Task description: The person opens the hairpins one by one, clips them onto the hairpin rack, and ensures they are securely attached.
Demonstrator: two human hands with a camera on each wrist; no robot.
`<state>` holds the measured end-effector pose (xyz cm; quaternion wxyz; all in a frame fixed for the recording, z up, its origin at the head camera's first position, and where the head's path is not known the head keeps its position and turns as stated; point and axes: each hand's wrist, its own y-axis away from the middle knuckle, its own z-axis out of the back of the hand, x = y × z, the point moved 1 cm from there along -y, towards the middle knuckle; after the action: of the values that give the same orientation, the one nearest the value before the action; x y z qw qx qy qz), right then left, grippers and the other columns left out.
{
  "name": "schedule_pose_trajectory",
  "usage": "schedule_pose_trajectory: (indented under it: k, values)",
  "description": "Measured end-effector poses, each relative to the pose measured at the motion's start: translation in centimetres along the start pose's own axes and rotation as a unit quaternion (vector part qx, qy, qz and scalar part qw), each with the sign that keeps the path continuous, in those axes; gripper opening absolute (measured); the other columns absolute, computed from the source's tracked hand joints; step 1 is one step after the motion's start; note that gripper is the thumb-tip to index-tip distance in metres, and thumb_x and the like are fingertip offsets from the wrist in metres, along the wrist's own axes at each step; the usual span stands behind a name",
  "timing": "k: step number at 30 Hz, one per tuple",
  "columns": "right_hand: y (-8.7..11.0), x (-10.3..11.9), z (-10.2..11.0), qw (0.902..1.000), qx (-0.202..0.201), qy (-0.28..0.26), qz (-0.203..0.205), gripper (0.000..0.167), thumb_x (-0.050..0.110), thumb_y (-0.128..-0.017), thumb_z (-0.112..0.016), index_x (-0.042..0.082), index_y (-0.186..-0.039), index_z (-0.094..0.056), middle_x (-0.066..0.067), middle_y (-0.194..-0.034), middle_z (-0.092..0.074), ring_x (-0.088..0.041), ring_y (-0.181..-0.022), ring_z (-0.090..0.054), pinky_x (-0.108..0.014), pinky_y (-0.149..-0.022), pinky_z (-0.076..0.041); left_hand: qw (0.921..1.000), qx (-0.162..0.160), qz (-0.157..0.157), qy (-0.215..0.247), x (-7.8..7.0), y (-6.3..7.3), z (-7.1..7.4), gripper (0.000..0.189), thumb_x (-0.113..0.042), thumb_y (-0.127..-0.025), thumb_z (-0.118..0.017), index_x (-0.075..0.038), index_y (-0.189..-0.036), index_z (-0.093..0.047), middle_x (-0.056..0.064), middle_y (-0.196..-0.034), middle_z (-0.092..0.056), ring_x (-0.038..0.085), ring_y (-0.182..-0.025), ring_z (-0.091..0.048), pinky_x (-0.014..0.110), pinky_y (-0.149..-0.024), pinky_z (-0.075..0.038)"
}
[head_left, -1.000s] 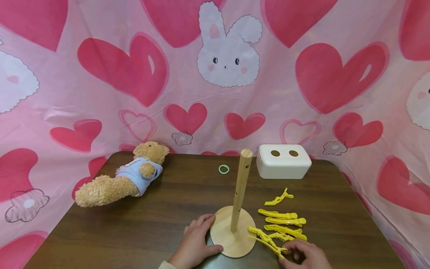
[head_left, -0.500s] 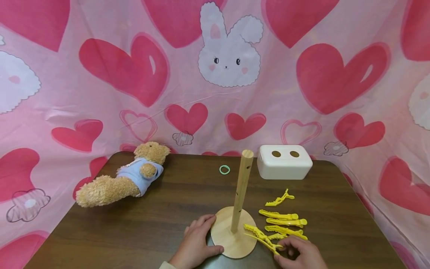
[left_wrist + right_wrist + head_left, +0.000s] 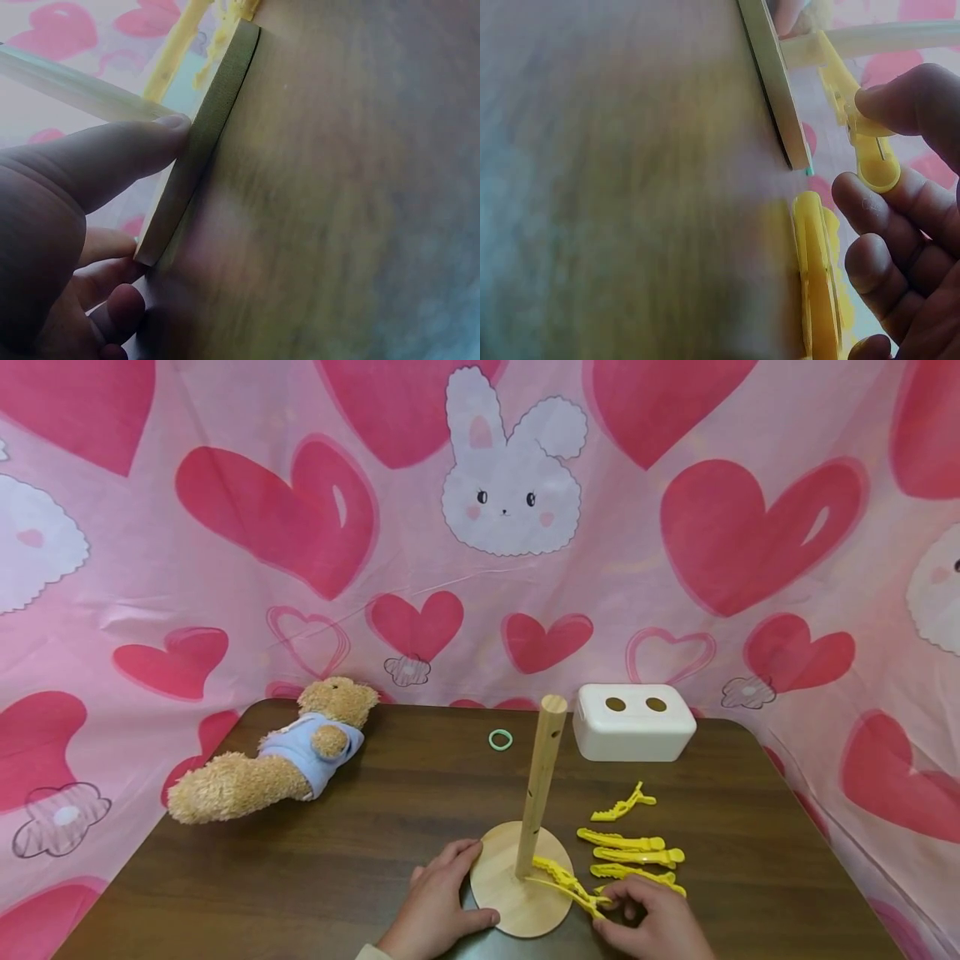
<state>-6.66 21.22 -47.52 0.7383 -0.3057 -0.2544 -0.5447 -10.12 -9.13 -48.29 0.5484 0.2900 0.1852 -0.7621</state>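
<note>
In the head view a wooden stand has an upright post (image 3: 541, 785) on a round base (image 3: 521, 914). My left hand (image 3: 435, 902) holds the base by its left rim, thumb at the front and fingers further back; the left wrist view shows the thumb (image 3: 142, 142) right at the disc's edge. My right hand (image 3: 656, 917) pinches a yellow hair clip (image 3: 564, 885) by its handle end. The clip's jaws are spread, their tips at the foot of the post. In the right wrist view, thumb and finger squeeze the clip's handles (image 3: 877, 166).
Several yellow hair clips (image 3: 628, 841) lie to the right of the stand, partly behind my right hand. A white box (image 3: 635, 735) with two holes stands at the back right. Further off are a green ring (image 3: 500, 740) and a teddy bear (image 3: 311, 752) in a blue shirt.
My right hand has moved left with the spread hair clip, bringing its tips over the base to the post. The left hand has stayed on the base.
</note>
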Motion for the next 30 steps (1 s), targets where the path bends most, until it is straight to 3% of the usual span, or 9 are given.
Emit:
schedule_pose_trajectory:
  k: [4,12,24,30]
  values:
    - [-0.4,0.2,-0.2,0.9994,0.017,-0.017,-0.026,0.022,0.022,-0.075,-0.088,0.017,-0.089,-0.072,0.013,-0.075,-0.056,0.001,-0.066,-0.047,-0.023,-0.056,-0.042,1.0000,0.001,0.002,0.000,0.0,0.0,0.0,0.092,-0.053,-0.070,-0.086,-0.008,-0.144,-0.054,0.008,-0.143,-0.053,0.028,-0.125,-0.054,0.039,-0.081,-0.032]
    - [-1.1,1.0,-0.9,0.9982,0.007,-0.025,-0.053,0.023,0.022,-0.074,-0.089,0.018,-0.089,-0.073,0.010,-0.073,-0.055,-0.002,-0.064,-0.047,-0.023,-0.057,-0.042,1.0000,0.007,0.001,-0.002,0.0,-0.1,0.1,0.093,-0.053,-0.070,-0.086,-0.008,-0.144,-0.054,0.007,-0.143,-0.052,0.028,-0.126,-0.053,0.039,-0.081,-0.032]
    - [-2.1,1.5,-1.0,0.9924,0.045,-0.051,-0.102,0.022,0.024,-0.076,-0.088,0.019,-0.092,-0.074,0.006,-0.082,-0.062,-0.006,-0.068,-0.050,-0.025,-0.060,-0.044,0.9999,0.013,0.003,-0.002,-0.2,-0.1,0.1,0.092,-0.053,-0.071,-0.085,-0.008,-0.145,-0.053,0.007,-0.145,-0.052,0.029,-0.127,-0.052,0.038,-0.080,-0.031]
    - [-2.5,1.7,-1.1,0.9922,0.046,-0.045,-0.106,0.021,0.025,-0.076,-0.088,0.022,-0.093,-0.075,0.008,-0.086,-0.065,-0.007,-0.071,-0.052,-0.025,-0.062,-0.046,0.9999,0.010,0.000,-0.008,-0.2,0.0,0.1,0.092,-0.054,-0.071,-0.085,-0.008,-0.144,-0.054,0.007,-0.144,-0.052,0.029,-0.127,-0.052,0.038,-0.079,-0.032]
